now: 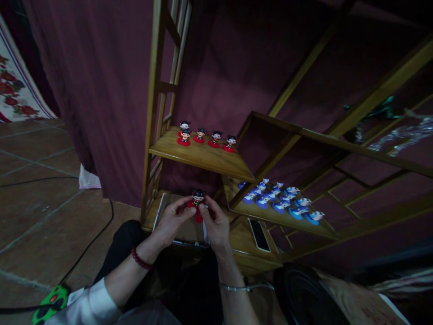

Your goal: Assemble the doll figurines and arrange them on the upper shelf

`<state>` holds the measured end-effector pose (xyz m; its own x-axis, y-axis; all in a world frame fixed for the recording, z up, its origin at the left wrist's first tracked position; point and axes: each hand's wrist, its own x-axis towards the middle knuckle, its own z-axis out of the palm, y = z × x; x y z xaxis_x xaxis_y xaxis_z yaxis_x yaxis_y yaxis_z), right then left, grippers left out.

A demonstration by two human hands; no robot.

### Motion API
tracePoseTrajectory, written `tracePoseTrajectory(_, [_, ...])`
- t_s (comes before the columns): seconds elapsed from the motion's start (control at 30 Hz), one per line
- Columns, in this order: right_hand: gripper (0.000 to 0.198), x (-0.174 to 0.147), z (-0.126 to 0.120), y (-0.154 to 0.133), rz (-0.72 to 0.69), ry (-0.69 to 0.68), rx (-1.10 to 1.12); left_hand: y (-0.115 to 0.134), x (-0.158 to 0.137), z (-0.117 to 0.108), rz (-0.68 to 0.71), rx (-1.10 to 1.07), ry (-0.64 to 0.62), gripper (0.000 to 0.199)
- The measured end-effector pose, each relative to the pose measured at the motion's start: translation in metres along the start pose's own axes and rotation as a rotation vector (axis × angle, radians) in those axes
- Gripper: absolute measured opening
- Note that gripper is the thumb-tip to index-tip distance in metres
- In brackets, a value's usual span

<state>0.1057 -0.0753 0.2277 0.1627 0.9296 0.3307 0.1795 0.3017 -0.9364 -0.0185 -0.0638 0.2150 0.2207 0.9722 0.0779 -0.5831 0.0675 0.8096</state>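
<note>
Between my two hands I hold a small figurine [198, 197] with black hair in two side buns and red about its body and base. My left hand [175, 219] grips it from the left with thumb and fingers. From the other side my right hand [215, 224] closes on it, its thumb at the front. Below them lies an open shallow box [186, 231] on the lowest shelf, partly covered by my hands. Several similar figurines [216, 138] on red round bases stand on the wooden shelf [203, 155] just above.
Several blue-and-white figurines [282, 203] stand in rows on a shelf to the right. A phone [259, 234] lies on the lowest board. Wooden lattice posts [152, 90] frame the left side. A black cable [98, 243] and a green power strip [52, 301] lie on the floor.
</note>
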Motion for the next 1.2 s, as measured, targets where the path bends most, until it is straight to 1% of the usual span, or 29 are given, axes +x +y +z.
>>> tracePoseTrajectory(0.2, [0.032,0.000,-0.006,-0.020,-0.050,-0.092,-0.063,0.018,-0.002,0.006,0.036,0.069,-0.002,0.042])
tracePoseTrajectory(0.37, [0.039,0.005,-0.012,-0.027,-0.113,-0.161,-0.084,0.031,-0.006,0.012,0.084,0.100,-0.021,0.043])
tracePoseTrajectory(0.5, [0.041,0.006,-0.012,-0.035,-0.129,-0.171,-0.023,0.037,-0.008,0.015,0.100,0.071,-0.098,0.043])
tracePoseTrajectory(0.63, [0.040,0.005,-0.011,-0.051,-0.128,-0.159,-0.022,0.044,-0.010,0.021,0.101,0.028,-0.158,0.041])
tracePoseTrajectory(0.73, [0.039,0.005,-0.013,-0.064,-0.153,-0.155,-0.039,0.054,-0.012,0.027,0.104,-0.002,-0.210,0.041])
tracePoseTrajectory(0.83, [0.037,0.010,-0.014,-0.075,-0.203,-0.139,-0.031,0.068,-0.012,0.035,0.138,-0.008,-0.268,0.039])
tracePoseTrajectory(0.97, [0.036,0.024,-0.013,-0.084,-0.248,-0.111,0.060,0.086,-0.004,0.043,0.185,0.045,-0.339,0.042])
tracePoseTrajectory(1.1, [0.036,0.042,-0.012,-0.091,-0.272,-0.101,0.075,0.096,0.013,0.047,0.224,0.081,-0.312,0.044])
tracePoseTrajectory(1.2, [0.039,0.057,-0.012,-0.096,-0.265,-0.100,0.078,0.101,0.027,0.050,0.225,0.098,-0.280,0.039])
